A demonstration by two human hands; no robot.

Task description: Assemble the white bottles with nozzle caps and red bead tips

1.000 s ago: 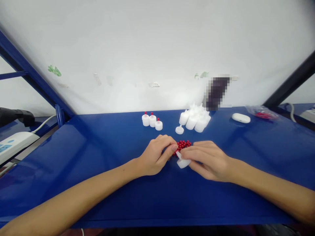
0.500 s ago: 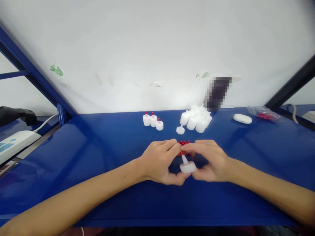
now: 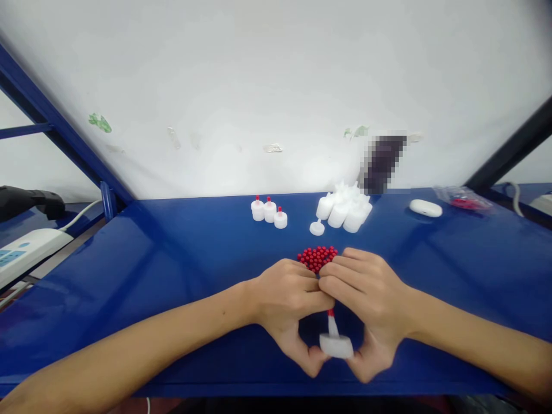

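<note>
Between both hands is a white nozzle cap (image 3: 336,345) with a small red tip (image 3: 330,313) on its spout. My left hand (image 3: 293,307) presses fingers at the red tip, its thumb against the base's left side. My right hand (image 3: 371,305) grips from the other side, its fingers meeting the left ones over the tip and its thumb under the base's right edge. Just beyond the fingers lies a cluster of small red tips (image 3: 317,257), partly hidden by the hands. Farther back stand white caps with red tips (image 3: 280,219), grouped to the left.
A pile of white nozzle caps (image 3: 338,214) sits at the back, with a single cap (image 3: 317,228) before it. A white oval case (image 3: 425,208) and a clear bag with red pieces (image 3: 468,202) lie right. A power strip (image 3: 30,247) is at far left.
Both hands have moved nearer to me with the nozzle cap between them. More of the red tip cluster now shows. The thumbs have spread lower around the cap's base.
</note>
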